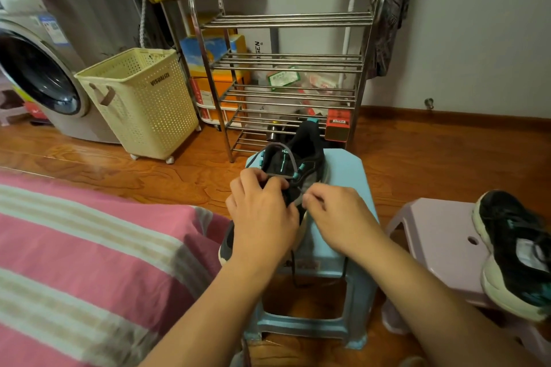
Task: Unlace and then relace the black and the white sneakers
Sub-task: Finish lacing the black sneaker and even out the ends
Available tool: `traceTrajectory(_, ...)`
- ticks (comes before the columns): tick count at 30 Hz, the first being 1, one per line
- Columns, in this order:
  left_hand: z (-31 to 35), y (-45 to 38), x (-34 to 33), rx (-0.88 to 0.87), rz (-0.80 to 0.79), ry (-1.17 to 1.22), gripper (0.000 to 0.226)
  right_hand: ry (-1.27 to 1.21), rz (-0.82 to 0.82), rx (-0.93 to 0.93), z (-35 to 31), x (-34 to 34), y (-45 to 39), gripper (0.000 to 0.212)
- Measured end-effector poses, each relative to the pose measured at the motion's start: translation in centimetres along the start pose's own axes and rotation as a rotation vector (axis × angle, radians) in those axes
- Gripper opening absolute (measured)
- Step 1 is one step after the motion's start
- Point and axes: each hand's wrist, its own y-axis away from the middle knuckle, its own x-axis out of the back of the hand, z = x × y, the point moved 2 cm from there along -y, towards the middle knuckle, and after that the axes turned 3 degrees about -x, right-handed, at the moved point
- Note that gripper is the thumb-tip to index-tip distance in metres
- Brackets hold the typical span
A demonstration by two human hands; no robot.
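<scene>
Black sneaker [301, 158] sits on the blue stool [346, 170], half hidden under your hands.
Your left hand [262, 217] curls over the middle and pinches the dark lace [277, 176]. Your right hand [337, 217] pinches the lace too, but its fingertips are hard to see. The other sneaker [515, 253] lies on the purple stool [438, 232], cut off at the edge.

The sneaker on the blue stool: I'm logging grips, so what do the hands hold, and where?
Both hands pinch the black lace: left hand and right hand over the sneaker, mid-lacing.
</scene>
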Motion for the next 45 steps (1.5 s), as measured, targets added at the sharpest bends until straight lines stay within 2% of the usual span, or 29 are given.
traceTrajectory(4, 0.0, -0.6, 0.3, 0.192, -0.149, 0.2, 0.031, 0.036, 0.002, -0.038, 0.3, -0.7, -0.4, 0.028)
traceTrajectory(6, 0.1, -0.5, 0.3, 0.238, -0.154, 0.259, 0.027, 0.039, 0.001, -0.043, 0.3, -0.8, -0.5, 0.028)
traceTrajectory(12, 0.1, -0.4, 0.6, 0.244, -0.171, 0.302, 0.027, 0.103, 0.034, 0.127, -0.1, 0.1, -0.7, 0.034)
traceTrajectory(19, 0.8, -0.2, 1.0, 0.26, -0.206, 0.337, 0.023, 0.052, -0.019, -0.014, 0.0, 0.2, -1.3, 0.035)
traceTrajectory(24, 1.0, -0.2, 1.3, 0.264, -0.218, 0.356, 0.022, 0.329, -0.049, 0.152, -1.1, 1.2, -1.3, 0.034)
traceTrajectory(30, 0.8, -0.3, 1.3, 0.268, -0.221, 0.371, 0.023, 0.428, -0.059, 0.25, -1.3, 1.8, -1.7, 0.023)
traceTrajectory(33, 0.8, -0.2, 1.2, 0.244, -0.227, 0.366, 0.025, 0.39, -0.042, 0.258, -1.2, 1.5, -1.8, 0.021)
traceTrajectory(38, 0.2, -0.6, 1.3, 0.233, -0.217, 0.409, 0.017, 0.086, -0.067, 0.101, 0.9, 1.0, -2.6, 0.027)
traceTrajectory(42, -0.2, -2.0, 1.3, 0.1, -0.088, 0.249, 0.017, 0.032, -0.069, 0.051, 0.7, 0.7, -2.6, 0.026)
traceTrajectory(45, -0.3, -2.8, 1.3, 0.048, -0.141, 0.145, 0.02, 0.055, -0.067, 0.045, 0.4, 0.7, -2.6, 0.024)
